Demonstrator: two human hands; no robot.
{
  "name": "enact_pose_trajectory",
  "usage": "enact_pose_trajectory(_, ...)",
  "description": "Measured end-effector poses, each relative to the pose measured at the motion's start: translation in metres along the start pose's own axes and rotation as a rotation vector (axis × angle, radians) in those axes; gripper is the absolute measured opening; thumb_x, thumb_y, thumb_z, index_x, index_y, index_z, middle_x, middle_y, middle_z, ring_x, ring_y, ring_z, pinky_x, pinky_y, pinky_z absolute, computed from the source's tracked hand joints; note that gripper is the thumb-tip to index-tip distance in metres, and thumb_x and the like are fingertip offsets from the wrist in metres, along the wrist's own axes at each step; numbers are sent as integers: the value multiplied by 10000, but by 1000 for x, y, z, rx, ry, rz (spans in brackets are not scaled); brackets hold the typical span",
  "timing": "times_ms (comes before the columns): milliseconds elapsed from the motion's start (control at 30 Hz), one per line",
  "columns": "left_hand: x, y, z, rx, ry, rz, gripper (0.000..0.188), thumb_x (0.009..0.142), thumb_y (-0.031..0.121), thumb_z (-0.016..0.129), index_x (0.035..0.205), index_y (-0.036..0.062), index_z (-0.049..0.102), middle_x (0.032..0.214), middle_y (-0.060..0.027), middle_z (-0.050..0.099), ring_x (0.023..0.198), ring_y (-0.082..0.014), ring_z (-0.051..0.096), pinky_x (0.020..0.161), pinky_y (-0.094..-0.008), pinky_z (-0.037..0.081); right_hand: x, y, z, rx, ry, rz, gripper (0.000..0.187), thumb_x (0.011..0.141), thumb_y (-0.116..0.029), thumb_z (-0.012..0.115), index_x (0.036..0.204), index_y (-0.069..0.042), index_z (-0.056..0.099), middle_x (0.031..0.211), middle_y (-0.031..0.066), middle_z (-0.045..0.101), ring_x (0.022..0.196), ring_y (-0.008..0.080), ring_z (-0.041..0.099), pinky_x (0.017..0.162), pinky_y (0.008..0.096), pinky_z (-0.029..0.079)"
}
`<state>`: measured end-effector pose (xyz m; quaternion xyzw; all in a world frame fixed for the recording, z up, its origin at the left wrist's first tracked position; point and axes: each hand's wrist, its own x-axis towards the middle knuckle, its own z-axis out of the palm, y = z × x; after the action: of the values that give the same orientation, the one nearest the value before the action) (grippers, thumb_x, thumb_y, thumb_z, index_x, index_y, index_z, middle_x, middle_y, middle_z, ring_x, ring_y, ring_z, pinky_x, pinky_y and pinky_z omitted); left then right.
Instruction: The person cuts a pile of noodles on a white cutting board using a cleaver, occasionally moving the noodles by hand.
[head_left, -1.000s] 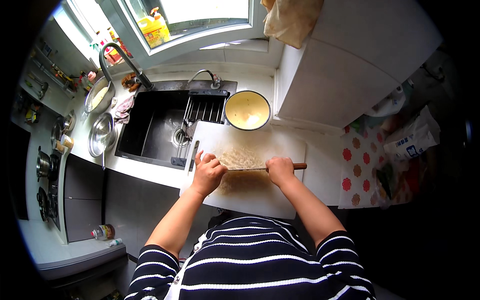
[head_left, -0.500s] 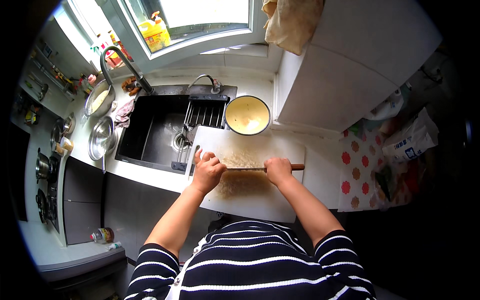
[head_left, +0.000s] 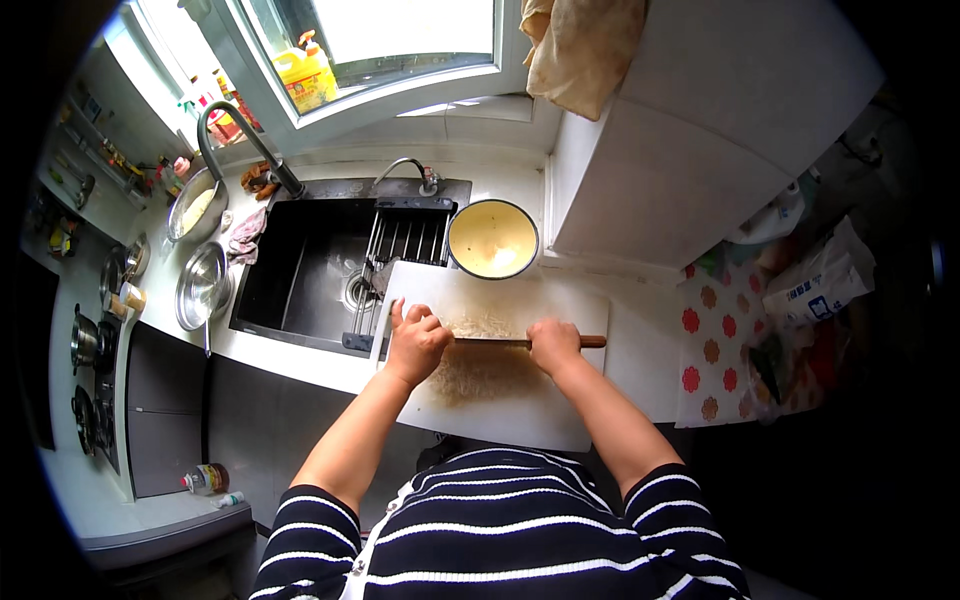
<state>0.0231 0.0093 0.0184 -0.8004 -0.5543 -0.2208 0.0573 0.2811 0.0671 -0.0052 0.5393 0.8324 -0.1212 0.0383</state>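
My right hand [head_left: 553, 346] closed around the brown-handled knife [head_left: 490, 343], my left hand [head_left: 418, 345] curled at the blade's far end, whether gripping I cannot tell, blade across pale chopped food [head_left: 484, 327] on the white cutting board [head_left: 568, 395].

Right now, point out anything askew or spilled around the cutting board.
The cutting board looks askew: its left end overlaps the sink and its near edge appears to jut past the counter, seemingly partly unsupported. I see no clear spill.
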Motion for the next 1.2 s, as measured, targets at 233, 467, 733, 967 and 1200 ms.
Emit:
enact_pose_trajectory(233, -2, 0, 2, -64, -3, -40, 69, 726, 184, 724, 710, 207, 661, 728, 49, 556, 963, -193, 554, 1059, -583, 254, 1, 2, 7, 0, 25, -16, 128, 709, -121, 609, 773, -154, 715, 797, 90, 689, 765, 295, 667, 675, 427, 518)
enact_pose_trajectory(467, 6, -7, 5, -12, -23, -39, 69, 727, 201, 732, 701, 199, 668, 746, 52, 575, 976, -199, 552, 1053, -593, 258, 8, -3, -4, 0, 46, 12, 144, 709, -104, 597, 773, -153, 717, 780, 95, 688, 760, 301, 670, 693, 423, 524)
enact_pose_trajectory(733, 6, -6, 4, -22, 16, -20, 70, 734, 191, 725, 702, 210, 665, 731, 55, 569, 966, -197, 553, 1050, -587, 256, 7, 0, -3, 28, 41, 9, 155, 713, -98, 590, 780, -156, 717, 777, 94, 686, 773, 303, 670, 702, 429, 526)
enact_pose_trajectory(967, 11, -7, 15, -2, 2, -69, 53, 740, 208, 721, 709, 209, 678, 747, 60, 576, 983, -197, 545, 1058, -599, 247, 19, 3, 0, 10, 47, 35, 169, 718, -93, 594, 799, -163, 724, 798, 93, 694, 786, 306, 671, 699, 429, 526)
enact_pose_trajectory(1200, 16, -10, 8, 1, 19, -39, 51, 741, 217, 722, 713, 206, 681, 758, 56, 591, 978, -202, 545, 1056, -602, 250, 20, 6, -9, 9, 73, 2, 163, 720, -94, 596, 801, -154, 725, 792, 102, 693, 776, 304, 675, 690, 429, 528)
